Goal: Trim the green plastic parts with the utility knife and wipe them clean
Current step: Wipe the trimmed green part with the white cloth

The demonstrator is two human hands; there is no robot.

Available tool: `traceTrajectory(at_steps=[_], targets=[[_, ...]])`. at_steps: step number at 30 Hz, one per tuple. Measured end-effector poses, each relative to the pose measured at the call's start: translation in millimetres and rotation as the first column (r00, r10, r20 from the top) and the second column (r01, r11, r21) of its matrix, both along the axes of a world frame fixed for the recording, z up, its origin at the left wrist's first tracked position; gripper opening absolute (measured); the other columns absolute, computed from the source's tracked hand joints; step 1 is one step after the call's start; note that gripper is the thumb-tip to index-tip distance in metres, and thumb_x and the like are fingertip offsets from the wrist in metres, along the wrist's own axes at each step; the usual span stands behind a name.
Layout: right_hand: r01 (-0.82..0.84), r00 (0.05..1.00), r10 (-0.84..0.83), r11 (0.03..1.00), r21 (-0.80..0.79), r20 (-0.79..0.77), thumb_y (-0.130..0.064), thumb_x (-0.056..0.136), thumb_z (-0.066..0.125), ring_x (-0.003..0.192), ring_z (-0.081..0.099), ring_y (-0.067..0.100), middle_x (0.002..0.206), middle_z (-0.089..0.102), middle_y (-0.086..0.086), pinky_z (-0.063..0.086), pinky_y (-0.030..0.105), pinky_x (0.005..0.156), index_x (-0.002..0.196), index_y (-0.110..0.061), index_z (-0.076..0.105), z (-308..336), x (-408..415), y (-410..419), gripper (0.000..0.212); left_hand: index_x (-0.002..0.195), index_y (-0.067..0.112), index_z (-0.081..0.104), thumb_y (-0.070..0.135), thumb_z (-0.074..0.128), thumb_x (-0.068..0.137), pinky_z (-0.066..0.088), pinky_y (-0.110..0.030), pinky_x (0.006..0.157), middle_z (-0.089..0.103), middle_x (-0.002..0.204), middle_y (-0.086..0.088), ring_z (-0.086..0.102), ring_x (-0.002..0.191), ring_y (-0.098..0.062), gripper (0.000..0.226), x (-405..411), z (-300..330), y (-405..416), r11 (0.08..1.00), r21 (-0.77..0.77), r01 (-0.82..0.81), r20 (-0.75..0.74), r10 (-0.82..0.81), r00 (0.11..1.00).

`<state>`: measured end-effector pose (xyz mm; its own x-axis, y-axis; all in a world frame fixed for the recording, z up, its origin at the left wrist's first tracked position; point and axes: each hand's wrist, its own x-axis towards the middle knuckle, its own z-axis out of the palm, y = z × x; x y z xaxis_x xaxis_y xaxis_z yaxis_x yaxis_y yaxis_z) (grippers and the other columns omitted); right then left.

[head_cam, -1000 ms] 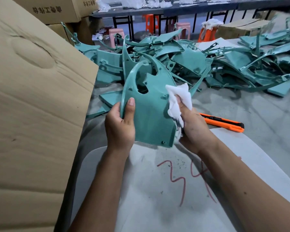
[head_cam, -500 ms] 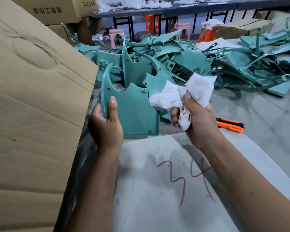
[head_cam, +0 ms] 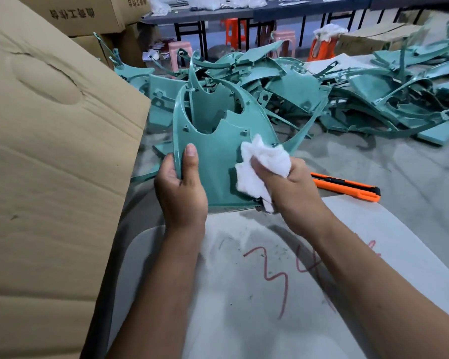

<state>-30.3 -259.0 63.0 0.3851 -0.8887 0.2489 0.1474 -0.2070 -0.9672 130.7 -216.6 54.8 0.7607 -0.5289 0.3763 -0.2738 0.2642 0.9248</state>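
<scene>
A green plastic part (head_cam: 215, 161) with a large cut-out near its top stands upright in front of me, its lower edge near the white sheet. My left hand (head_cam: 180, 187) grips its left edge, thumb on the front face. My right hand (head_cam: 293, 187) holds a crumpled white cloth (head_cam: 261, 164) and presses it against the right side of the part's face. An orange utility knife (head_cam: 347, 187) lies flat on the grey table just right of my right hand, untouched.
A heap of green plastic parts (head_cam: 322, 89) covers the table behind. A big cardboard box (head_cam: 49, 151) stands close on the left. A white sheet (head_cam: 244, 294) with red marks lies under my arms. Stools and a dark bench stand at the back.
The part went left away from the cloth, then came back to the middle turned face-on. My right hand brought the cloth down onto the part's right side again.
</scene>
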Motion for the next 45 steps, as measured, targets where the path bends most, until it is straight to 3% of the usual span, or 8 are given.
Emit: traceTrajectory(at_steps=[4,10,19,26,30,34,41,45], targets=[[-0.209,0.934,0.079,0.913,0.351,0.349,-0.060,0.091,0.058,0.058,0.067,0.014,0.068,0.071,0.001,0.053,0.022,0.051,0.090,-0.024,0.076,13.6,-9.0,-5.2,0.040,0.084,0.019,0.061,0.042,0.049,0.105,0.047,-0.019,0.061,0.066,0.071,0.016,0.058,0.063,0.003,0.033,6.8,-4.3,-3.9,0.997,0.018,-0.077,-0.213,0.079,0.974],[-0.010,0.986,-0.011,0.992,-0.124,-0.164,-0.038,0.100,0.067,0.042,0.040,0.002,0.050,0.048,-0.014,0.036,0.018,0.042,0.063,-0.028,0.058,-3.9,8.7,12.9,0.039,0.113,0.016,0.064,0.036,0.045,0.108,0.057,-0.033,0.088,0.071,0.109,-0.004,0.069,0.097,-0.014,0.028,10.3,-5.4,-5.5,0.997,0.062,-0.054,-0.232,0.067,0.970],[0.038,0.771,-0.413,0.790,0.612,0.485,-0.054,0.105,0.046,0.039,0.047,0.014,0.049,0.051,0.002,0.038,0.020,0.039,0.082,-0.014,0.059,6.6,-1.3,-11.1,0.048,0.121,0.009,0.068,0.020,0.073,0.088,0.058,-0.051,0.090,0.073,0.120,-0.012,0.070,0.110,-0.031,0.035,-3.7,1.7,4.7,0.794,-0.121,0.595,-0.396,-0.589,0.705],[0.261,0.964,-0.261,0.965,-0.012,-0.058,-0.034,0.100,0.067,0.053,0.055,0.002,0.061,0.064,-0.013,0.042,0.018,0.050,0.079,-0.021,0.068,-8.9,15.2,2.7,0.025,0.102,0.012,0.074,0.002,0.070,0.090,0.062,-0.040,0.070,0.077,0.103,-0.011,0.074,0.091,-0.027,0.016,-13.8,-0.8,3.4,0.848,-0.152,0.508,-0.413,-0.521,0.747],[0.492,0.865,-0.482,0.869,0.052,-0.137,-0.047,0.102,0.059,0.048,0.044,0.012,0.052,0.050,-0.006,0.033,0.025,0.050,0.060,-0.020,0.053,-5.5,5.8,-10.6,0.051,0.100,0.013,0.076,0.000,0.072,0.088,0.061,-0.035,0.063,0.078,0.101,-0.009,0.075,0.086,-0.023,0.018,-16.0,0.6,5.0,0.799,-0.122,0.589,-0.368,-0.587,0.721],[0.420,0.903,-0.424,0.841,0.341,-0.067,-0.062,0.098,0.055,0.043,0.050,0.008,0.052,0.054,-0.008,0.036,0.018,0.044,0.078,-0.021,0.063,-7.0,2.7,-8.9,0.047,0.094,0.017,0.079,-0.003,0.072,0.088,0.063,-0.039,0.063,0.078,0.102,-0.011,0.075,0.087,-0.027,0.022,-26.3,-4.1,3.5,0.802,-0.141,0.580,-0.337,-0.590,0.734],[0.026,0.992,-0.032,0.998,-0.050,-0.119,-0.007,0.099,0.060,0.049,0.053,0.013,0.062,0.061,0.010,0.043,0.024,0.047,0.087,-0.006,0.056,-6.6,5.1,-2.8,0.013,0.102,0.017,0.074,-0.001,0.074,0.087,0.060,-0.031,0.064,0.079,0.101,-0.004,0.076,0.091,-0.022,0.023,-14.0,-9.8,2.9,0.889,-0.145,0.435,-0.362,-0.457,0.812],[0.175,0.870,-0.336,0.895,-0.411,-0.361,-0.011,0.093,0.062,0.055,0.056,0.004,0.062,0.062,-0.014,0.041,0.020,0.056,0.072,-0.029,0.055,-4.9,1.5,-9.9,0.029,0.102,0.017,0.075,0.000,0.076,0.086,0.060,-0.031,0.065,0.078,0.102,-0.007,0.076,0.092,-0.025,0.023,-7.1,-10.0,1.9,0.884,-0.117,0.453,-0.347,-0.463,0.815]])
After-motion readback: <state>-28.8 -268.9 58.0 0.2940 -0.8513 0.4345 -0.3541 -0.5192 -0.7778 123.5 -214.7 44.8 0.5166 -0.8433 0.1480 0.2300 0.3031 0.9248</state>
